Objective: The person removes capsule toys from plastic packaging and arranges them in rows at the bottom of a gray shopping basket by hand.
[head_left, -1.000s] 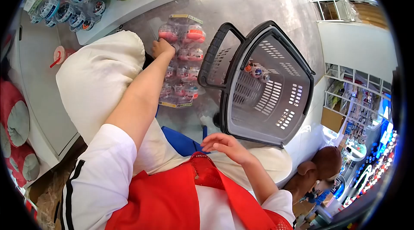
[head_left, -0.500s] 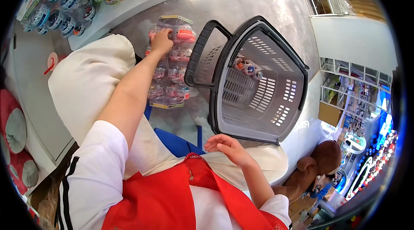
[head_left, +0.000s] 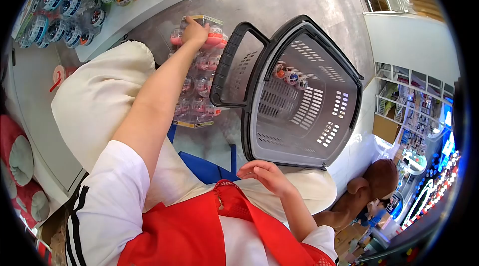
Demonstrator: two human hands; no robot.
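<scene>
My left hand (head_left: 195,32) rests at the upper end of a clear plastic pack (head_left: 203,61) of round red and pink capsules, which stands on the floor between my knees. Its fingers bend over the top edge; what the fingertips touch is partly hidden. Lower down, my right hand (head_left: 264,173) hovers over my right thigh, fingers loosely curved and apart, holding nothing. Right of the pack is a grey shopping basket (head_left: 269,148) with a black handle. Inside the basket lie a few small capsules (head_left: 291,78).
A white display stand (head_left: 164,1) at the upper left carries several packs of capsules (head_left: 55,11). A blue stool part (head_left: 202,165) shows between my legs. A brown plush toy (head_left: 374,181) sits at the lower right. A red and white cup (head_left: 59,74) is at the left.
My left hand has moved up along the pack, from its left side to its top end. My right hand has stayed near my thigh. The whole view has shifted a little.
</scene>
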